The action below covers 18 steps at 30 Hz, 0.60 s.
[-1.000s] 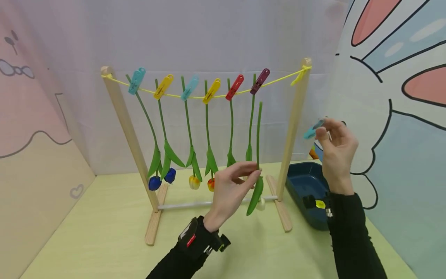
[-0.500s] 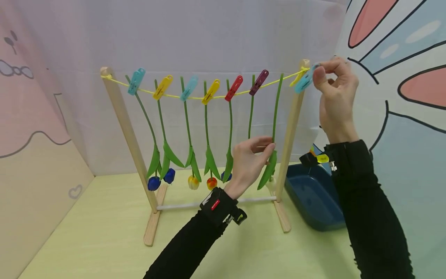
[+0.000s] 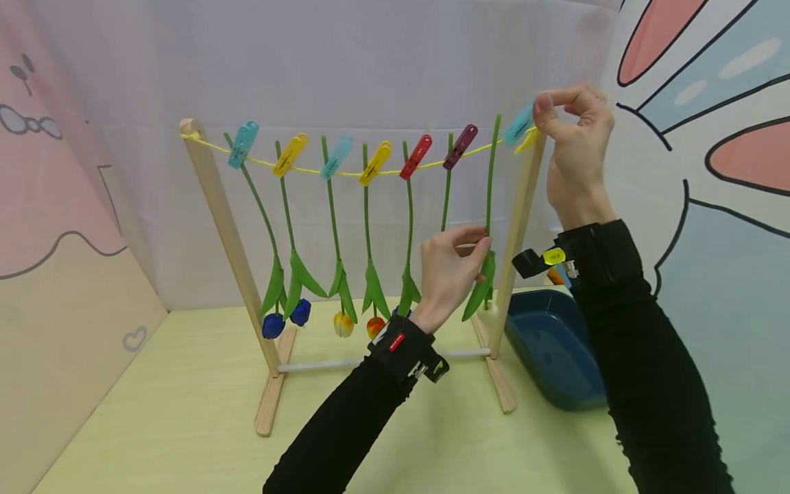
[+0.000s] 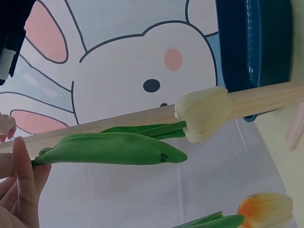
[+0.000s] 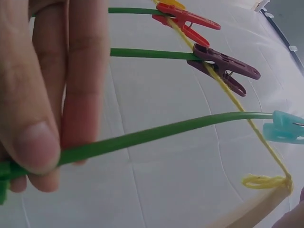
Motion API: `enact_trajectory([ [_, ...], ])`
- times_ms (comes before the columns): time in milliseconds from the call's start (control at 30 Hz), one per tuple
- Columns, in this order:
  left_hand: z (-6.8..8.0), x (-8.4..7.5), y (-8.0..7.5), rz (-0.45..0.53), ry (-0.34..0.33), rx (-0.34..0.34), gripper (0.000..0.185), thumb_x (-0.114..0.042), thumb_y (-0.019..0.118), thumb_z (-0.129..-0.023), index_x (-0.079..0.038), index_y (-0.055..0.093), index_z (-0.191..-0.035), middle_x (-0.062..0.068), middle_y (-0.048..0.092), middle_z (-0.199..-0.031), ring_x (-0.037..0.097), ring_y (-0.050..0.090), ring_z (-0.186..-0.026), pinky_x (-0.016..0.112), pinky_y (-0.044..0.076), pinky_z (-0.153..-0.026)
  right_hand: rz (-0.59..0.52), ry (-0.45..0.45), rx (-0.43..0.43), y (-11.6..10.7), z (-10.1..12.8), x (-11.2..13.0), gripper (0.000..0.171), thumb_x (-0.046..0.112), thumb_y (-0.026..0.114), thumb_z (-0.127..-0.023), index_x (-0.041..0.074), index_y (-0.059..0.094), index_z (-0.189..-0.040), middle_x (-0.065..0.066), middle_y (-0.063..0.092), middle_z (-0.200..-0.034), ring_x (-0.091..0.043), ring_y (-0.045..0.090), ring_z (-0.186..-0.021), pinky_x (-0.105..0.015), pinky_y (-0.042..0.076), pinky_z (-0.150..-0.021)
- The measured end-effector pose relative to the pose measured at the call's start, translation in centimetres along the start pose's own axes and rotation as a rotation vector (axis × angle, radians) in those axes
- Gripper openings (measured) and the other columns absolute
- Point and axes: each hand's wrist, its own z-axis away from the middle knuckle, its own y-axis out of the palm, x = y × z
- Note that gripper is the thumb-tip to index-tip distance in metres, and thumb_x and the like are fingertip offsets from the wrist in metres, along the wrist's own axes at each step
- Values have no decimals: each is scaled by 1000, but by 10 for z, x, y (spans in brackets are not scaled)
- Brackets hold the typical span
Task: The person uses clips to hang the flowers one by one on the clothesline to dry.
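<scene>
The left hand (image 3: 449,271) pinched at mid-height with fingers curled; the right hand (image 3: 570,147) pinched, raised high at far right.

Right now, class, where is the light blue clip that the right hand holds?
In the head view the light blue clip sits at the string's right end, beside the wooden post, pinched by the right hand.

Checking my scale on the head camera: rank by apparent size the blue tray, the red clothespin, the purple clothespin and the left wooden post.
1. Left wooden post, the longest.
2. Blue tray, partly hidden by the right arm.
3. Red clothespin and purple clothespin: alike, too close to rank.
</scene>
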Motion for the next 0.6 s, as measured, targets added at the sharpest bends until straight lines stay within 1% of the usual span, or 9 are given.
enact_trajectory([
  [167,-4,-2,2,-18,-6,-3,23,-3,66,-96,3,71,-118,21,76,-105,30,77,-87,19,55,-50,12,41,-33,3,1,-1,18,2,74,-88,8,71,-71,3,47,-94,-10,32,-111,-28,18,-102],
  [267,-5,-3,3,-15,-13,0,24,-3,65,-96,3,71,-118,21,76,-106,31,77,-90,18,54,-49,30,60,-46,4,1,-2,18,4,75,-88,9,72,-71,4,47,-95,-9,32,-112,-28,18,-101],
  [467,-9,-4,7,-25,-25,6,23,-4,65,-97,2,70,-119,20,76,-107,29,77,-92,18,55,-50,49,106,-34,4,3,-6,19,8,74,-89,9,71,-71,5,43,-98,-9,32,-117,-32,19,-103],
  [600,-11,-3,8,-43,-32,1,23,-4,65,-96,2,71,-118,19,76,-107,28,77,-91,17,54,-50,74,118,-21,2,6,-8,19,9,73,-91,11,72,-71,6,41,-105,-9,31,-120,-33,19,-105],
])
